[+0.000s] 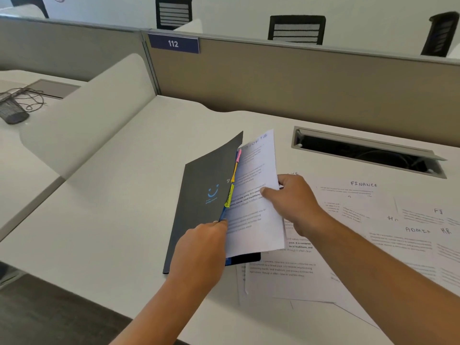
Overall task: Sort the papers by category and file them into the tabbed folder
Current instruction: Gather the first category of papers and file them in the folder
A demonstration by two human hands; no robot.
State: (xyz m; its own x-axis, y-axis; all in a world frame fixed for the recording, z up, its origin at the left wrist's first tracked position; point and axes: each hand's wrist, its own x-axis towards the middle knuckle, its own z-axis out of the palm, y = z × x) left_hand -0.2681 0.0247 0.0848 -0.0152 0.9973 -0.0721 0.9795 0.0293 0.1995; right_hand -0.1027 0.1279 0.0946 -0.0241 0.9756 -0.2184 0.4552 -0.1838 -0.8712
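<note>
A dark grey folder (201, 195) with a blue smile mark lies on the white desk, its cover lifted. Pink, orange and yellow tabs (232, 181) stick out along its open edge. My left hand (201, 247) grips the folder's edge near the lower tabs. A white printed sheet (256, 207) stands partly inside the folder behind the tabs, and my right hand (293, 202) pinches its right edge with thumb on top. Loose papers (368, 220) headed FINANCE, ADMIN and HR lie spread to the right.
An open cable tray slot (368, 153) is sunk in the desk behind the papers. A beige partition (298, 78) with a 112 sign closes the back. A curved white divider (87, 120) stands left; a mesh pen cup (12, 108) lies on the neighbouring desk.
</note>
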